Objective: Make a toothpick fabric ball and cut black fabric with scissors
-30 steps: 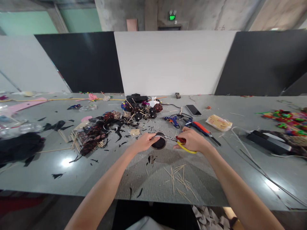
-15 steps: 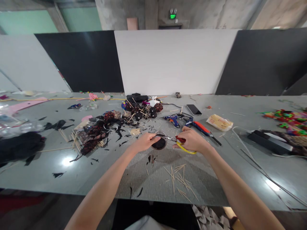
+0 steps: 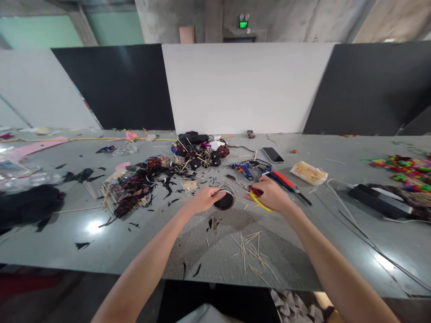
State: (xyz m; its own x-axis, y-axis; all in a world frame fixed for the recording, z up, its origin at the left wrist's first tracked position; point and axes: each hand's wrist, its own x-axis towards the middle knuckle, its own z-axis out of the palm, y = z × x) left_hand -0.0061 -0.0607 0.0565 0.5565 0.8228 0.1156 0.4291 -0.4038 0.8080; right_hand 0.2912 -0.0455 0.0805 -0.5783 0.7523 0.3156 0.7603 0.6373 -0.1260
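Observation:
My left hand [image 3: 206,198] grips the edge of a round, dark-centred thing with a pale rim [image 3: 225,201]; its exact kind I cannot make out. Closed around the handles of a pair of scissors [image 3: 258,202] is my right hand [image 3: 269,194]. One scissor handle is yellow, and red shows by the fingers. The metal blades point up and left, a little apart from the round thing. Just beyond the right hand lie a blue hot glue gun [image 3: 243,169] and a red-and-blue long-bladed tool [image 3: 283,180].
Thin wooden sticks [image 3: 257,255] lie scattered in front. A heap of dark fabric balls with sticks [image 3: 198,154] is at centre-left. Beyond my right hand are a phone [image 3: 273,154], a yellowish packet [image 3: 309,173] and a white cable [image 3: 353,225]. White and black panels [image 3: 249,89] stand behind.
The scissors have swung away from the round thing, their blades now pointing higher. My right hand has shifted slightly; my left hand stays nearly in place, still gripping the rim.

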